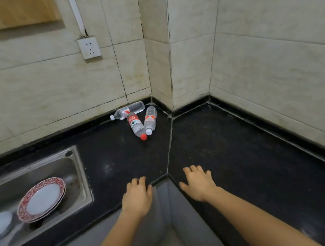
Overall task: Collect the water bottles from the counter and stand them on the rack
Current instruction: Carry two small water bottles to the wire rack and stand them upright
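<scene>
At twelve o'clock from the hands, in the black counter's [232,144] far corner, three water bottles lie on their sides: a white-capped bottle [129,110] along the wall, a red-capped bottle [136,125] and a second white-capped bottle [150,120] just beside it. The left hand [137,196] and right hand [199,182] rest relaxed and empty on the counter's near edge. At nine o'clock, a red-rimmed plate [43,198] lies in the sink [79,171].

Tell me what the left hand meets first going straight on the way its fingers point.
Ahead of the left hand: bare counter, then likely the red-capped bottle, cap end first; depth unclear.
</scene>
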A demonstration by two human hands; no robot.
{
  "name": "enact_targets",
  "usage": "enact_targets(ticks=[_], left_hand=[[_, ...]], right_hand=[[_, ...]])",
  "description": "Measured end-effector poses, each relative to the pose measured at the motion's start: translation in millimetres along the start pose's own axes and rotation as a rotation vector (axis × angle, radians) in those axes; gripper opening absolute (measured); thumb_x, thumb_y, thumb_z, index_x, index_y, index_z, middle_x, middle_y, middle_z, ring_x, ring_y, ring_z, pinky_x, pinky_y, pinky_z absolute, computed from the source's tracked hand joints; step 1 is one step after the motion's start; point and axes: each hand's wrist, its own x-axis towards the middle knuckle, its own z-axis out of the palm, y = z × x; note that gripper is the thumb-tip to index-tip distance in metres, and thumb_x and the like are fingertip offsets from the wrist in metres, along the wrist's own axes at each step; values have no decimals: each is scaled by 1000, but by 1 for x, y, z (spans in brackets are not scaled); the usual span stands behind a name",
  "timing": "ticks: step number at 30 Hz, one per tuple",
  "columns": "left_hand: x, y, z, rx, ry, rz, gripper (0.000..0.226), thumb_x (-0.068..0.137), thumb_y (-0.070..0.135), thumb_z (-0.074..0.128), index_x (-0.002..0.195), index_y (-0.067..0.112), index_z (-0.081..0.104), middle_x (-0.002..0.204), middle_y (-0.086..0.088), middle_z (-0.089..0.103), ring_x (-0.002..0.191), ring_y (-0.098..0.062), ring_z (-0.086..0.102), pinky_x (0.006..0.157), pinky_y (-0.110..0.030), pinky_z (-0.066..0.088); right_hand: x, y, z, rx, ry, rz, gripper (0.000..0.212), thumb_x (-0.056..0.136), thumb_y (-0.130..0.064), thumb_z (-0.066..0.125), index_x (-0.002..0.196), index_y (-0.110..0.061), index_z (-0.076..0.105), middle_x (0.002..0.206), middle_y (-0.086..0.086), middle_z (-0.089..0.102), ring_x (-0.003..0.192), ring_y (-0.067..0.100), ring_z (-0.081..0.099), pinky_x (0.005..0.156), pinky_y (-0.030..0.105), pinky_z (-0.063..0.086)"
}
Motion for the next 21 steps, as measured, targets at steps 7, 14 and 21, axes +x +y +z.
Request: enact_targets(ticks=[7, 14, 21], left_hand=[[145, -36, 5, -196, -55, 30, 47, 100, 34, 38, 142, 15, 36, 142, -6, 40, 129, -21, 39, 103, -33, 39], [263, -62, 4, -466, -89, -41, 42, 98, 29, 45, 135, 10, 46, 134, -11, 50, 122, -23, 49, 101, -32, 39], [335, -48, 15, -1136, -171, -361, 22, 93, 31, 55, 94, 15, 69, 97, -3, 69, 91, -16, 64, 85, -31, 51]], right_hand=[[133, -30, 1, 93, -23, 119, 53, 99, -43, 41, 143, -14, 33, 143, 7, 40, 132, 26, 33, 110, 49, 29], [247, -60, 1, 230, -71, 282, 55, 97, -43, 43, 142, -13, 36, 142, 9, 43, 132, 28, 35, 107, 44, 34], [336, -73, -1, 682, 45, 454, 48, 96, -39, 51, 133, -8, 52, 130, 12, 59, 118, 24, 54, 92, 28, 43]])
